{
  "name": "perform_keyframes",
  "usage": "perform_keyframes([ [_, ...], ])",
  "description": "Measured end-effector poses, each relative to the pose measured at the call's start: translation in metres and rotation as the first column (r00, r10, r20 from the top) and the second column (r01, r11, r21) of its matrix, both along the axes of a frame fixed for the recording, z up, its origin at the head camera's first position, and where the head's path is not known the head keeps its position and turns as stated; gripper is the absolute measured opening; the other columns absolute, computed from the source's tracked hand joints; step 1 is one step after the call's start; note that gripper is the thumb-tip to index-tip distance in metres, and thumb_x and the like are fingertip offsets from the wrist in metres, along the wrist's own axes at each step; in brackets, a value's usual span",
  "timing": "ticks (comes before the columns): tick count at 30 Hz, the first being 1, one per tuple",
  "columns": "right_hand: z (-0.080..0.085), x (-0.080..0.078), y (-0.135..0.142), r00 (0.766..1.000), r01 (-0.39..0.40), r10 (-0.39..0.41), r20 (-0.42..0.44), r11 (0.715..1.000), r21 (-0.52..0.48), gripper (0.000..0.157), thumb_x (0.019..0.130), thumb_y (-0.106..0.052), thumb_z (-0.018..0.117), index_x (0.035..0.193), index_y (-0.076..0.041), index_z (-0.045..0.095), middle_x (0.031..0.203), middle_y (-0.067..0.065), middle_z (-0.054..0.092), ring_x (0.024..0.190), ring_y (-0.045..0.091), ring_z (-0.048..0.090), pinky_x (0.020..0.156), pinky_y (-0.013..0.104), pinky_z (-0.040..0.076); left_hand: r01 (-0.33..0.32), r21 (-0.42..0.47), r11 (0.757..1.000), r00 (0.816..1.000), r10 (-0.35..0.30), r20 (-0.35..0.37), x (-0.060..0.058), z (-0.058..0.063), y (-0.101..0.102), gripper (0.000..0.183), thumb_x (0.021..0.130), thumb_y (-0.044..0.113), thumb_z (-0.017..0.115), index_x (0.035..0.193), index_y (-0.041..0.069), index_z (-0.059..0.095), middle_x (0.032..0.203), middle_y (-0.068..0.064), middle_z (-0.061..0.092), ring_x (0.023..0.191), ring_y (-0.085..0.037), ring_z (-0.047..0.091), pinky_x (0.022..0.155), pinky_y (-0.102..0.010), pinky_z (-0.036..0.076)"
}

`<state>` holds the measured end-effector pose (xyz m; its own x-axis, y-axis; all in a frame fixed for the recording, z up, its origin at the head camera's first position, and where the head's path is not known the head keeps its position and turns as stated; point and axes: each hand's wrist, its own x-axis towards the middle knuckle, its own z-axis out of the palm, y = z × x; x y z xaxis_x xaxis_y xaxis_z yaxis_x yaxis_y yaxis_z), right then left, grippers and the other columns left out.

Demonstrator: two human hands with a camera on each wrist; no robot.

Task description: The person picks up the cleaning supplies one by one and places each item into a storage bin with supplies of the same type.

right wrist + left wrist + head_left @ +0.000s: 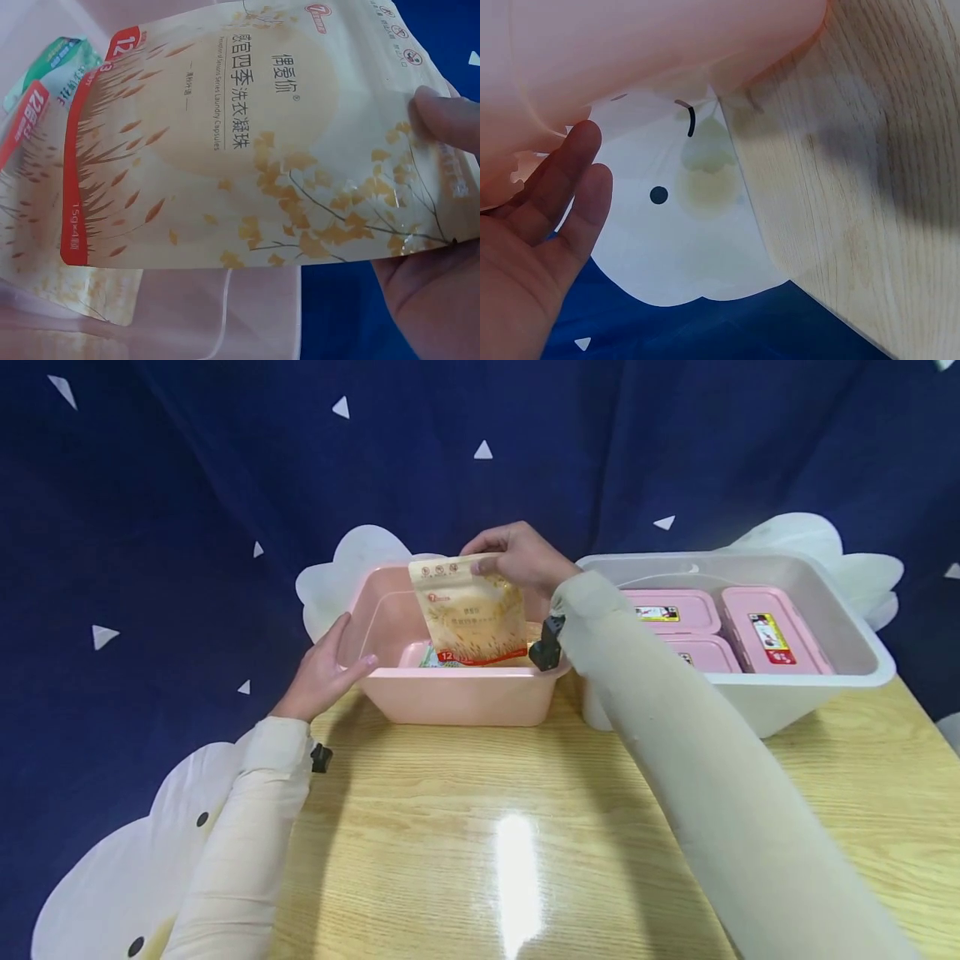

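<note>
My right hand [521,558] pinches the top edge of a cream pouch of laundry capsules [474,614], with the thumb on its printed front. The pouch hangs upright over the pink plastic bin [457,697], its red lower strip near the front rim. In the right wrist view, another cream pouch [71,292] and a green-and-white packet [64,64] lie inside the bin behind the held pouch [225,150]. My left hand [322,672] is at the bin's left end, fingers extended and thumb by the front rim. The left wrist view shows those fingers [570,165] against the bin's outer side.
To the right stands a white bin [847,685] holding several pink lidded boxes [776,631]. Both bins sit at the back of a wooden table [435,827]. Behind hangs a dark blue curtain [420,460] with white triangles and cloud shapes.
</note>
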<state>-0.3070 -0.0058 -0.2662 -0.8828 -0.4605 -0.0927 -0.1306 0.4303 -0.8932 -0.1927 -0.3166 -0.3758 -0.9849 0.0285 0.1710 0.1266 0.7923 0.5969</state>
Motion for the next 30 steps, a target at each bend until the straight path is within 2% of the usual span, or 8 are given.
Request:
perform_keyframes([
  [3,-0.005,-0.001,0.000,1.000,-0.004,0.004,0.027,1.000,-0.009,0.020,0.097,-0.009,0.060,0.110,-0.018,0.072,0.120,0.001,0.066,0.108,0.019,0.058,0.094,0.031,0.051,0.006,0.002,1.000,1.000,-0.006,-0.004,0.000,-0.001,0.001,0.090,0.091,0.045,0.063,0.159,0.009,0.016,0.162,-0.022,0.027,0.144,-0.045,0.035,0.116,-0.061,0.032],
  [8,-0.007,-0.002,-0.002,1.000,-0.030,0.030,0.001,1.000,0.007,0.021,0.096,-0.009,0.062,0.112,-0.017,0.072,0.119,0.001,0.067,0.108,0.018,0.058,0.094,0.030,0.050,0.012,0.008,1.000,1.000,-0.012,-0.013,0.000,-0.002,0.001,0.090,0.091,0.045,0.063,0.159,0.008,0.017,0.160,-0.024,0.029,0.143,-0.045,0.037,0.115,-0.061,0.034],
  [14,-0.011,-0.001,-0.004,0.998,-0.050,0.050,-0.030,0.999,0.005,0.023,0.095,-0.008,0.063,0.116,-0.013,0.072,0.118,0.004,0.069,0.102,0.014,0.059,0.088,0.025,0.050,0.018,0.008,1.000,1.000,-0.018,-0.014,-0.003,-0.003,0.003,0.089,0.091,0.042,0.063,0.159,0.008,0.016,0.160,-0.024,0.029,0.143,-0.045,0.037,0.115,-0.061,0.034],
  [18,-0.015,-0.003,-0.002,0.999,-0.013,0.013,-0.039,1.000,-0.002,0.027,0.096,-0.003,0.058,0.118,-0.012,0.070,0.122,0.005,0.068,0.108,0.015,0.059,0.099,0.029,0.049,0.029,0.008,1.000,1.000,-0.029,-0.008,-0.005,-0.004,0.006,0.088,0.092,0.041,0.063,0.159,0.010,0.016,0.160,-0.024,0.030,0.142,-0.045,0.038,0.115,-0.060,0.034],
  [22,-0.011,-0.005,0.005,0.995,0.024,-0.018,-0.096,0.998,0.060,0.030,0.098,-0.003,0.053,0.120,-0.016,0.068,0.127,0.003,0.065,0.118,0.017,0.057,0.109,0.033,0.045,0.041,0.008,0.999,0.999,-0.041,-0.023,-0.006,-0.004,0.008,0.088,0.091,0.041,0.063,0.159,0.010,0.017,0.160,-0.024,0.031,0.142,-0.045,0.038,0.115,-0.061,0.034],
  [30,0.004,0.002,0.017,0.979,0.026,0.004,-0.205,0.990,0.142,0.029,0.101,-0.010,0.051,0.124,-0.017,0.068,0.134,0.001,0.064,0.122,0.017,0.058,0.108,0.030,0.048,0.045,0.004,0.999,0.999,-0.045,-0.023,-0.010,-0.004,0.010,0.088,0.092,0.041,0.063,0.159,0.008,0.017,0.160,-0.024,0.029,0.143,-0.045,0.036,0.116,-0.060,0.033],
])
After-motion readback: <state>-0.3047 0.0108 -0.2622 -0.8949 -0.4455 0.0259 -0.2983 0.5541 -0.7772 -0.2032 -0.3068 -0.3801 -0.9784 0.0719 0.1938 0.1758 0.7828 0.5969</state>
